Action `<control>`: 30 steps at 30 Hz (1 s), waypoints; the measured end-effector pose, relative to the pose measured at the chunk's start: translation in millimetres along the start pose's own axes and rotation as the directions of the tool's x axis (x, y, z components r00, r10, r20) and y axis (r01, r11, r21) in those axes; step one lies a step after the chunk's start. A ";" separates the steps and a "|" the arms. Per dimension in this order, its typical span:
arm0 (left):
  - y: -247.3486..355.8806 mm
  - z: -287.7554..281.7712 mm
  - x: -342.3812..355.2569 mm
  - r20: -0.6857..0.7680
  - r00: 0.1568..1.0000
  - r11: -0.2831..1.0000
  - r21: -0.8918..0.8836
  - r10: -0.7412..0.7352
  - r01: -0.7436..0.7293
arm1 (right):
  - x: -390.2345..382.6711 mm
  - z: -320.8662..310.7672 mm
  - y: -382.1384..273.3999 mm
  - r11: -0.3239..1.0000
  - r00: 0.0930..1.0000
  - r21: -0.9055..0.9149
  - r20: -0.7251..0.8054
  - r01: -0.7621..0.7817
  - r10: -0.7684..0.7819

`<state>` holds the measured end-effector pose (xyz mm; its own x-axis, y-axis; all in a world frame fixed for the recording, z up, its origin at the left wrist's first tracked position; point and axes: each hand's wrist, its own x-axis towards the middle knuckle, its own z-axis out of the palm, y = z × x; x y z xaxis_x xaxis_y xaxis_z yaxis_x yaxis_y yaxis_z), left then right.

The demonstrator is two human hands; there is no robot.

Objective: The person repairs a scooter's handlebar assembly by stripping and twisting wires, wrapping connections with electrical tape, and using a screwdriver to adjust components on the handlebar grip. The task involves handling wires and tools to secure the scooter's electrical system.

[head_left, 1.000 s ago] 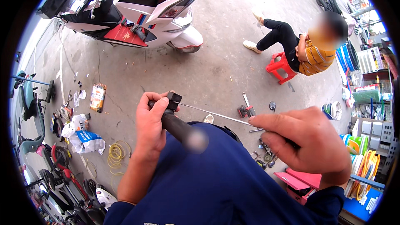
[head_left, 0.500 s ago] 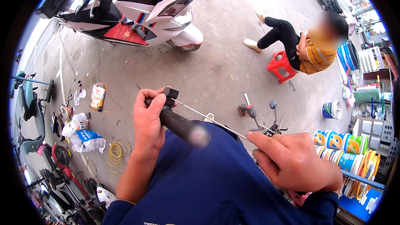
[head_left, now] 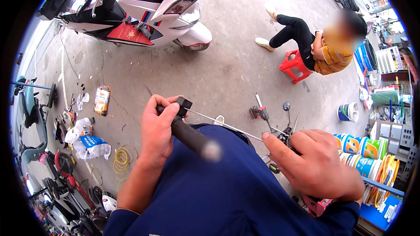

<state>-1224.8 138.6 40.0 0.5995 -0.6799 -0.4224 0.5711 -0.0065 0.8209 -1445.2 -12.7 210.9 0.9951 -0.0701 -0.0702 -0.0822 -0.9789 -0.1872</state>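
My left hand (head_left: pixel 159 124) is closed around a black tubular grip (head_left: pixel 188 135), which slants down toward my body. A small square black block (head_left: pixel 183 104) sits at the grip's far end, beside my fingers. My right hand (head_left: pixel 308 159) is closed on a screwdriver, its handle hidden inside my fist. The thin metal screwdriver shaft (head_left: pixel 227 126) runs left and away from me, its tip meeting the block's right side. My right index finger lies along the shaft near the handle. The grip's near end is blurred.
A white scooter (head_left: pixel 175 13) stands at the far left. A person (head_left: pixel 332 48) sits on a red stool (head_left: pixel 295 66) at the far right. A red power tool (head_left: pixel 260 112) and metal parts lie ahead of my right hand. Paint buckets (head_left: pixel 354 144) stand at right; a yellow hose (head_left: pixel 124 159) lies at left.
The black block and grip have shifted slightly right and toward me. My right hand has turned a little at the wrist, its knuckles now higher. The screwdriver tip still meets the block.
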 end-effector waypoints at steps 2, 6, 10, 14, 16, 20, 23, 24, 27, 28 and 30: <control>0.0 1.2 -0.4 0.001 1.000 1.000 0.002 -0.021 0.021 | 1.6 -5.8 0.4 0.994 0.997 -0.086 -0.015 0.068 -0.069; -2.6 5.3 -3.4 0.019 0.998 0.998 0.019 -0.057 0.056 | 7.4 -16.8 -7.1 0.967 0.981 -0.168 -0.013 0.191 -0.196; -1.7 2.3 -2.2 -0.003 0.999 0.998 -0.033 -0.054 0.054 | 10.3 -10.8 -1.5 0.985 0.989 0.108 -0.082 0.135 -0.126; 2.5 6.7 -4.1 0.031 0.993 0.987 -0.113 -0.113 0.116 | 16.4 5.1 2.8 0.772 0.880 0.609 -0.451 0.180 0.150; 0.6 6.7 -4.1 0.027 0.991 0.982 -0.132 -0.130 0.132 | 16.0 4.8 2.9 0.820 0.896 0.557 -0.421 0.132 0.142; 0.6 1.0 -3.7 -0.002 0.991 0.983 -0.124 -0.136 0.135 | 27.8 -16.0 -1.4 0.946 0.940 0.324 -0.323 0.003 0.108; -0.8 1.3 -3.0 0.029 0.989 0.978 -0.149 -0.145 0.147 | 33.4 -27.2 -7.2 0.946 0.968 0.318 -0.250 0.060 0.023; -1.5 1.5 -2.4 0.044 0.988 0.974 -0.165 -0.147 0.152 | 37.0 -33.2 -9.7 0.948 0.976 0.312 -0.219 0.066 0.004; 5.1 2.7 -2.9 0.037 0.991 0.978 -0.164 -0.125 0.130 | 43.1 -25.4 -0.1 0.946 0.950 0.283 -0.306 0.159 -0.068; 6.3 5.0 -2.9 0.030 0.991 0.979 -0.152 -0.133 0.136 | 43.1 -26.2 3.2 0.942 0.952 0.288 -0.295 0.174 -0.085; 2.6 2.3 -2.2 0.030 0.989 0.975 -0.166 -0.142 0.145 | 44.3 -31.5 1.8 0.941 0.967 0.309 -0.247 0.136 -0.059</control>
<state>-1225.9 138.5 43.9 0.4950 -0.6941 -0.5227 0.7369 0.0165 0.6758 -1399.4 -23.6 238.3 0.9811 -0.0578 0.1848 0.0407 -0.8716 -0.4885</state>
